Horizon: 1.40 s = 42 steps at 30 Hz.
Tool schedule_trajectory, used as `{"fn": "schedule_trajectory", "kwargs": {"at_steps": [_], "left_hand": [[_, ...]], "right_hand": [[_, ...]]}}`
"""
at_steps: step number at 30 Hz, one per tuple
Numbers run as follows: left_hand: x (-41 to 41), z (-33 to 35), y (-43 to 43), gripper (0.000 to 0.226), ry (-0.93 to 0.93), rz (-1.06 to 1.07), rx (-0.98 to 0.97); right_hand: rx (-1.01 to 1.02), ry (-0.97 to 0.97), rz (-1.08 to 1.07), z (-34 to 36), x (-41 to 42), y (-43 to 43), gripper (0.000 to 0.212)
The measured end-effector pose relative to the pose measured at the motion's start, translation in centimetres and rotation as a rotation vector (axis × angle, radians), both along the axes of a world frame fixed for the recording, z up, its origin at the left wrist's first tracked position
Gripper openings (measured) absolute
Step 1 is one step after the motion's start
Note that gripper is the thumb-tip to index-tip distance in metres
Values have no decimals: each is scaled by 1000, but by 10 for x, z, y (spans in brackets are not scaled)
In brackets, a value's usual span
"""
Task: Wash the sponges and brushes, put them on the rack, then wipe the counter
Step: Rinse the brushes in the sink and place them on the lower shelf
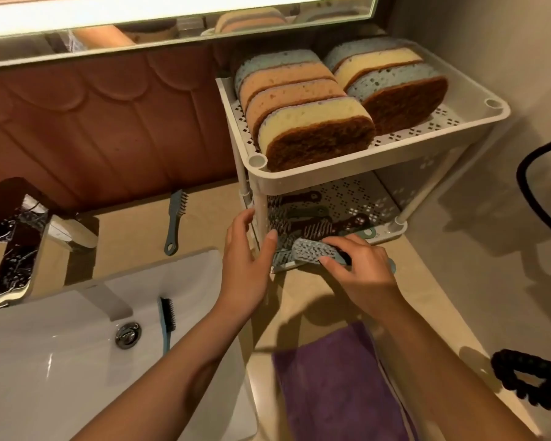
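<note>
Pinching a blue brush at the lower shelf of the rack, the right grip is clamped on it and the left grip rests loose-fingered against a post; the sponges are shelved, while the sink brush, the bench brush and wiping the bench seem left.

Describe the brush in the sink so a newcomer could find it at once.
Start at the white sink, lower left. Just right of its chrome drain lies a slim brush, black bristles up, teal handle pointing toward the camera. A similar brush lies on the counter by the brown wall and others on the rack's lower shelf; this one alone is in the basin.
</note>
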<state>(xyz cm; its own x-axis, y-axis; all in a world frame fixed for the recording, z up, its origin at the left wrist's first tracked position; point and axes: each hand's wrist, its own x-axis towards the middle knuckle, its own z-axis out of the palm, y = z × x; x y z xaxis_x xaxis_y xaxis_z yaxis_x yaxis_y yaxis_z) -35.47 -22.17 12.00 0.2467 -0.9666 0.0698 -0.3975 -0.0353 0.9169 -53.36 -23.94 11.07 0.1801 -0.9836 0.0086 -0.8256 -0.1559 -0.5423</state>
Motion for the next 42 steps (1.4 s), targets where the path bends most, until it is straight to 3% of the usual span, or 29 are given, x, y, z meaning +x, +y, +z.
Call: {"fn": "schedule_trajectory", "kwargs": {"at_steps": [3, 9, 12, 21, 31, 38, 42], "left_hand": [[0, -14, -11, 21, -170, 2, -110], [3, -32, -17, 32, -287, 2, -217], [2, -36, -20, 33, -255, 11, -226], [1, -40, -23, 35, -266, 49, -216], [2, -39, -21, 39, -253, 41, -211], [3, -35, -20, 33, -251, -2, -206], [3, -27, -16, 25, -161, -44, -134]], "right_hand": [[-19, 36, -42, -8, -9, -18, 36], [0, 160, -118, -19, -13, -74, 29], [4, 97, -89, -30, -8, -104, 30], [277, 102, 76, -44, 10, -143, 27], [251, 128, 85, -41, 2, -139, 32], [150, -35, 2, -33, -1, -109, 30], [203, -103, 21, -19, 6, -77, 25]]}}
